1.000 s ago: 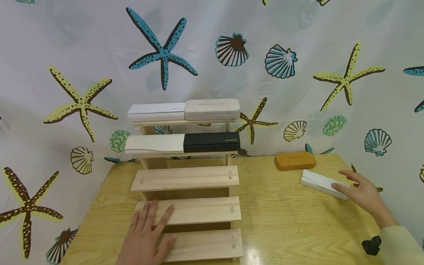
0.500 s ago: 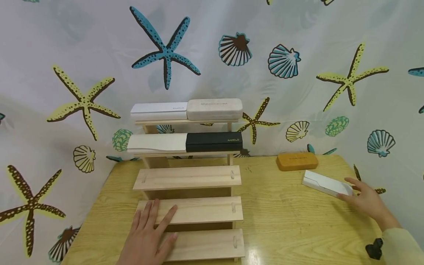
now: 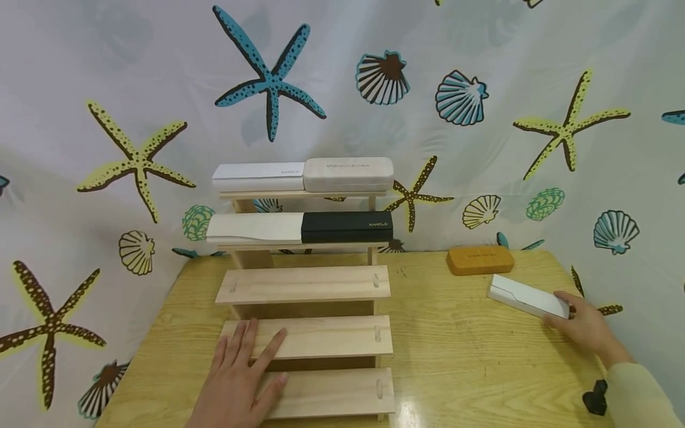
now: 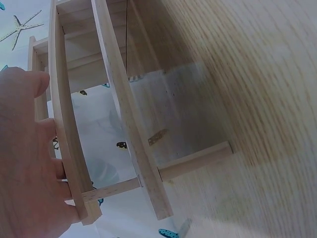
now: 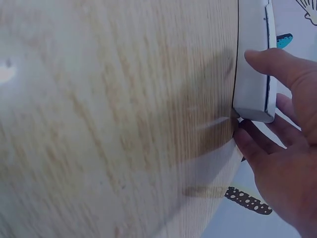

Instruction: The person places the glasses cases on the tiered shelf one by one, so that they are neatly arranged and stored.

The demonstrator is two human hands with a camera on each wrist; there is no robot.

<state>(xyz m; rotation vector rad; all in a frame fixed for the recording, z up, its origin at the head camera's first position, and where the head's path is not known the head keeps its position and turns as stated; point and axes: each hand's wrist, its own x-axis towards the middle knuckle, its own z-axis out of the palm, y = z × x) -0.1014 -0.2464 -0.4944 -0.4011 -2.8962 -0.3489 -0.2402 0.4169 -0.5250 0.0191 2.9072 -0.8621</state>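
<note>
A white glasses case (image 3: 527,296) lies at an angle on the right of the table. At its near right end, my right hand (image 3: 582,326) pinches it between thumb and fingers. In the right wrist view the thumb (image 5: 277,64) lies along the side of the case (image 5: 252,74), with fingertips low by its end. My left hand (image 3: 232,380) rests with spread fingers on the lower steps of a wooden tiered rack (image 3: 321,337). Its fingertips show at the edge of a slat (image 4: 69,129) in the left wrist view.
Two white cases (image 3: 257,177) (image 3: 254,227), a cream case (image 3: 348,174) and a black case (image 3: 346,227) fill the rack's upper two tiers. An orange-brown case (image 3: 480,260) lies behind the held one. A small black object (image 3: 595,398) sits by the right sleeve. Patterned cloth (image 3: 428,148) hangs behind.
My right hand has come down from above the white glasses case to its right end and closed its fingers there. The left hand has stayed on the rack.
</note>
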